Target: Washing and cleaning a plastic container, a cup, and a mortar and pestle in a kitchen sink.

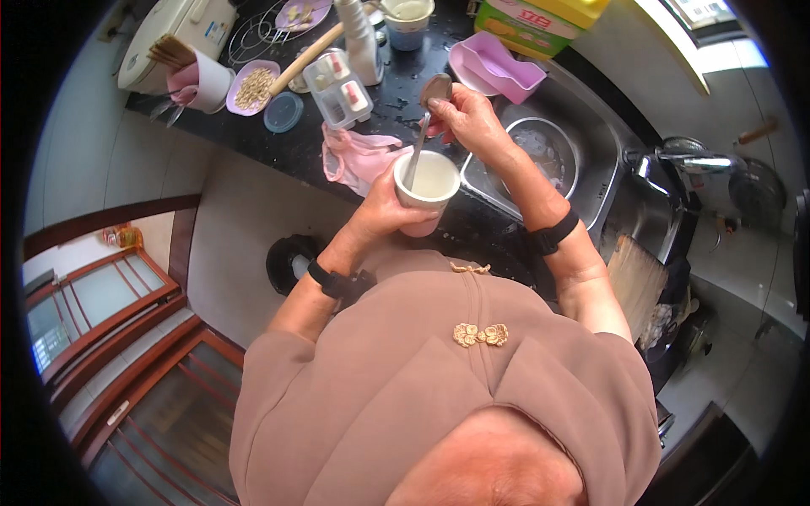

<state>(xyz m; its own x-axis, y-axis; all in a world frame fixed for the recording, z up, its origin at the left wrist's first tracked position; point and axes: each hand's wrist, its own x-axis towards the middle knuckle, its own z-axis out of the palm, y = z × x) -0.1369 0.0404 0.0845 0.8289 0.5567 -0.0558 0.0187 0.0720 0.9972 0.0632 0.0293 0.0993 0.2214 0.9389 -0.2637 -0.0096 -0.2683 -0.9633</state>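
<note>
My left hand (386,212) is wrapped around a small cup (426,183) with a white rim and a pinkish lower part, held above the counter's front edge. Pale liquid shows inside it. A metal spoon (416,152) stands tilted in the cup. Above, my right hand (468,117) pinches a metal spoon bowl (436,88) between thumb and fingers; whether this bowl and the handle in the cup are one spoon or two, I cannot tell. Beside my left hand, a pink cloth or glove (361,158) lies over the counter edge.
The steel sink (595,171) holds a round metal basin (573,145), with a faucet (696,161) at right. On the black counter are a seasoning box (337,88), a bowl of peanuts or seeds (254,88), a blue lid (283,112), a wooden rolling pin (307,58) and a purple container (500,66).
</note>
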